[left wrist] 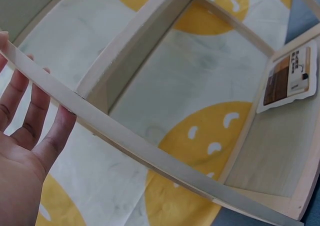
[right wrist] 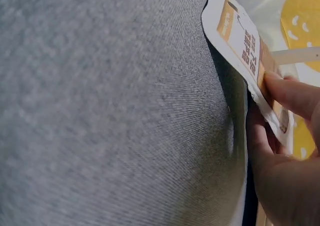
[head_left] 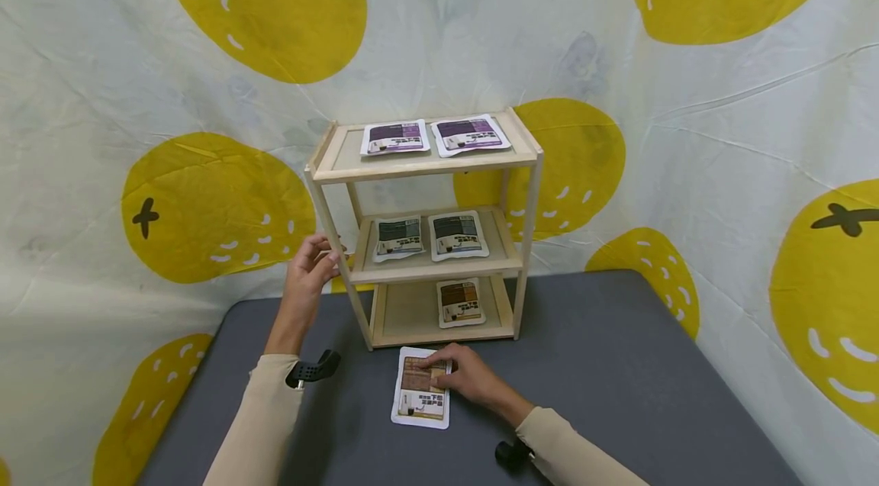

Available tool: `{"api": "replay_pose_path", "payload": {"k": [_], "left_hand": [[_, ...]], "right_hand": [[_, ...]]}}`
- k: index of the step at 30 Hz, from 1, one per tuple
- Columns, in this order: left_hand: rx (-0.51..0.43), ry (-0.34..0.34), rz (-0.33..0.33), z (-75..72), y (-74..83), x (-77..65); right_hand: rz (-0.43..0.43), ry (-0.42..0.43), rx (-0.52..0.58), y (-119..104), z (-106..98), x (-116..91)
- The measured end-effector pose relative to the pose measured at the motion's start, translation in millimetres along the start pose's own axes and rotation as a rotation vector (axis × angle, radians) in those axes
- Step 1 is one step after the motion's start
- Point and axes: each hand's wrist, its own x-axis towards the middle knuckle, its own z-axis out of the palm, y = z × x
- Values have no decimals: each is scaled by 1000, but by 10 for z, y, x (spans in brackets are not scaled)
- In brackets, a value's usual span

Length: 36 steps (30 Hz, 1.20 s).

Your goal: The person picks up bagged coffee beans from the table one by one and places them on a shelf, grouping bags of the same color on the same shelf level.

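Note:
A small wooden three-tier shelf [head_left: 439, 271] stands on the table in the head view. My left hand [head_left: 309, 272] grips its left front post [left wrist: 120, 131], the fingers reaching behind the wood. My right hand [head_left: 474, 378] pinches a white-edged brown packet [head_left: 422, 411] by its right side, in front of the shelf's bottom tier. In the right wrist view the thumb [right wrist: 290, 93] lies on the packet's printed face, with fingers beneath; the packet [right wrist: 250, 53] tilts above the grey cloth. A similar brown packet [head_left: 462, 303] lies at the right of the bottom tier.
Two purple packets, one left [head_left: 395, 138] and one right [head_left: 470, 135], lie on the top tier. The middle tier bears two dark green packets, left [head_left: 398, 236] and right [head_left: 458, 234]. Behind the grey table [head_left: 618, 364] hangs a curtain [head_left: 439, 28] with yellow fruit prints.

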Motion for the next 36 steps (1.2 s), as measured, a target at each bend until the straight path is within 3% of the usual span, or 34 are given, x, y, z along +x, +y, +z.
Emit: {"api": "replay_pose_path", "payload": {"k": [4, 10, 21, 30, 36], "left_hand": [[-4, 3, -1, -2, 2, 6], [-21, 3, 2, -7, -7, 11], [-17, 5, 3, -1, 6, 4], [-24, 2, 10, 6, 16, -6], [-25, 3, 8, 12, 24, -6]], "right_hand": [[-22, -16, 68, 28, -18, 10], [24, -7, 146, 2, -43, 49], [17, 8, 143, -39, -120, 173], [133, 28, 173, -79, -212, 342], [121, 32, 179, -81, -269, 455]]}}
